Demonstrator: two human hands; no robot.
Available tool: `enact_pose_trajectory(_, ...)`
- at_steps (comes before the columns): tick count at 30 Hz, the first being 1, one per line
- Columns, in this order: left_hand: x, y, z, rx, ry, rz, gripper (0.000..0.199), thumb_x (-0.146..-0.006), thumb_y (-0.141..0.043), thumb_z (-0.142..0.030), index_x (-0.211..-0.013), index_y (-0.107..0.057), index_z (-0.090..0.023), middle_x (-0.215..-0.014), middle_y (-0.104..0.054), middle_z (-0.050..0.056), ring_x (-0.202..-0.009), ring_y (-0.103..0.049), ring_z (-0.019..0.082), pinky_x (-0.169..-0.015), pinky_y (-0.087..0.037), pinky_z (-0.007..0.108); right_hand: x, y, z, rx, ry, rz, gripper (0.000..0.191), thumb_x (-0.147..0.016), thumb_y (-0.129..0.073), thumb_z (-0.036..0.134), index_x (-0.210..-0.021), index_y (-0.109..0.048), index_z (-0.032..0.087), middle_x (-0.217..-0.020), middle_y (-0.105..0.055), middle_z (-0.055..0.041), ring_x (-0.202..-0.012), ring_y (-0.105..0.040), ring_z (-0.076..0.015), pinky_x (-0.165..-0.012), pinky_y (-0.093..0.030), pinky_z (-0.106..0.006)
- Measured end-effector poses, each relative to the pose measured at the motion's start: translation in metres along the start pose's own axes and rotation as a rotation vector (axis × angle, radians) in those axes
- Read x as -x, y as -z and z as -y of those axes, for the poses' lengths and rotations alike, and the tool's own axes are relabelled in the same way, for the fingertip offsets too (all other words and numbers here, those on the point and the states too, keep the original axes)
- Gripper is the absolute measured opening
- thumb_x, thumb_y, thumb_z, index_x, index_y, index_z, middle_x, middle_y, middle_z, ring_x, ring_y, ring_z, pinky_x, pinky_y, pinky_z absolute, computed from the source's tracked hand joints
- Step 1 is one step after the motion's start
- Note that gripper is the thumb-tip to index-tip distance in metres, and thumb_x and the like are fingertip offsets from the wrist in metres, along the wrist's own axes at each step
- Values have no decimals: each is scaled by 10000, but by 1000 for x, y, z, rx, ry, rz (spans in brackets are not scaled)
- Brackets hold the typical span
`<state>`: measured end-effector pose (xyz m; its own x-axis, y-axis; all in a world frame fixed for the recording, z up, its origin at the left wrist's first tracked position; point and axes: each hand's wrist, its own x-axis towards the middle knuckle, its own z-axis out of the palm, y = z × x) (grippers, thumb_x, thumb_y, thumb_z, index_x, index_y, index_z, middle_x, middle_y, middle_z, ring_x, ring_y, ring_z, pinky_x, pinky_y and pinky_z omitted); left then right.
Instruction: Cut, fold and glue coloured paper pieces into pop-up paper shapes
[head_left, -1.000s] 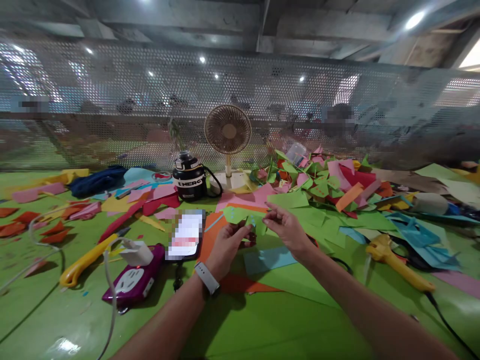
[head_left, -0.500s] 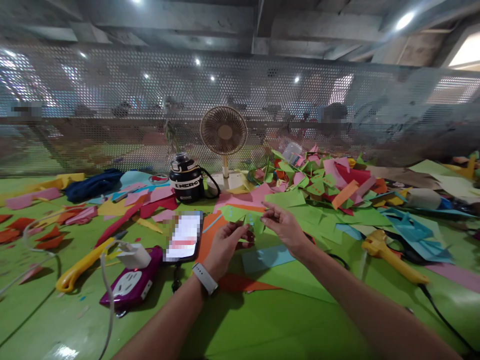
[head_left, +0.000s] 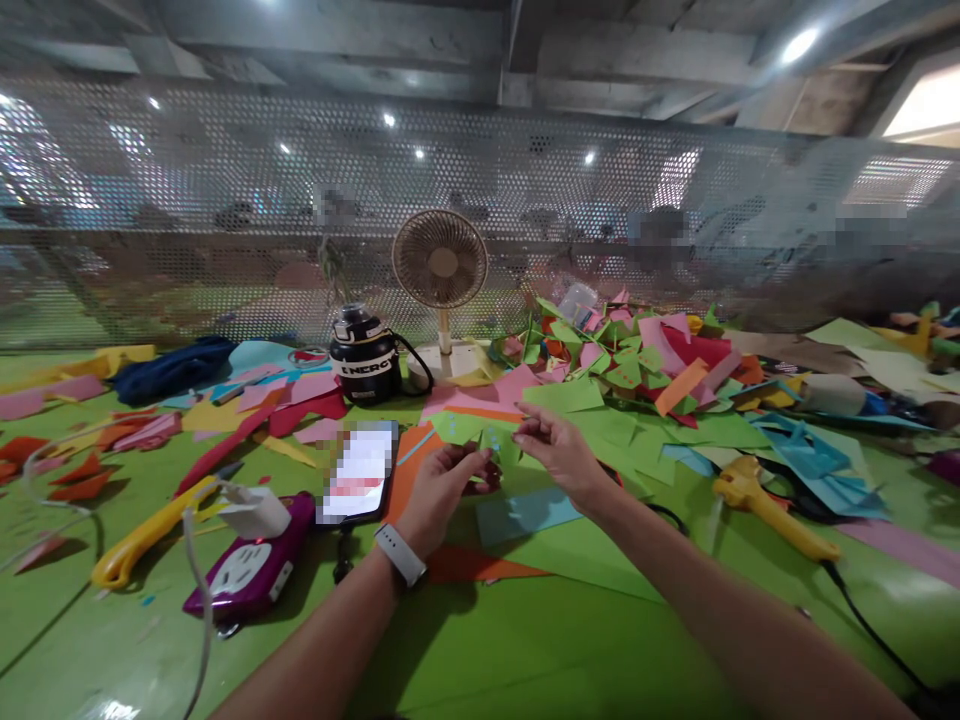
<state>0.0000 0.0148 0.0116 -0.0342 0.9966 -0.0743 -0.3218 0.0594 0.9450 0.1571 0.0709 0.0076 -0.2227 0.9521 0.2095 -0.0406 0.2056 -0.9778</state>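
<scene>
Near the middle of the view, my left hand [head_left: 447, 492], with a pale watch band [head_left: 400, 555] at its wrist, pinches a folded green paper piece [head_left: 463, 428] marked with small blue dots. My right hand [head_left: 559, 455] is at the right side of the same green piece, thumb and fingertips close together at its edge. Under and around the hands lie an orange sheet [head_left: 411, 470], a blue paper strip [head_left: 525, 516] and larger green sheets [head_left: 600, 555]. A lit phone [head_left: 358, 470] lies left of my left hand.
A purple power strip [head_left: 255, 565] and yellow-handled tool [head_left: 150, 535] lie left. A yellow glue gun [head_left: 772, 510] with a cord is right. Behind stand a black bottle [head_left: 365, 365], a fan [head_left: 441, 262] and a heap of folded papers [head_left: 637, 360].
The whole view has shifted slightly, so the scene sits a little further left. Both hands remain at the green piece, with hardly any change in their pose.
</scene>
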Motion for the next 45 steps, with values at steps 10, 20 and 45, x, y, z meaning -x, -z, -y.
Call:
enact_pose_trajectory(10, -2, 1, 1, -59, -36, 28, 274, -556, -789, -362, -564, -655, -123, -529, -636, 40, -490, -556, 112, -503, -438, 222, 2, -1, 3, -5, -7, 4, 518, -638, -685, 244, -1143, -606, 159, -753, -590, 14, -712, -550, -120, -722, -467, -289)
enact_pose_trajectory(20, -1, 1, 0, 30, 4, -29, 340, -553, -809, -407, -694, -687, -123, -628, -646, 26, -571, -603, 128, -548, -501, 229, 3, -2, 1, 129, 103, 8, 527, -701, -623, 257, -1214, -566, 154, -790, -586, -3, -766, -558, -137, -774, -453, -305)
enact_pose_trajectory(45, -14, 13, 7, 305, -50, -134, 313, -541, -846, -315, -731, -657, -154, -780, -684, 26, -729, -648, 139, -661, -523, 235, 2, 6, 7, 473, 422, -22, 315, -786, -570, 271, -1085, -639, 202, -932, -653, -70, -895, -590, -202, -865, -446, -367)
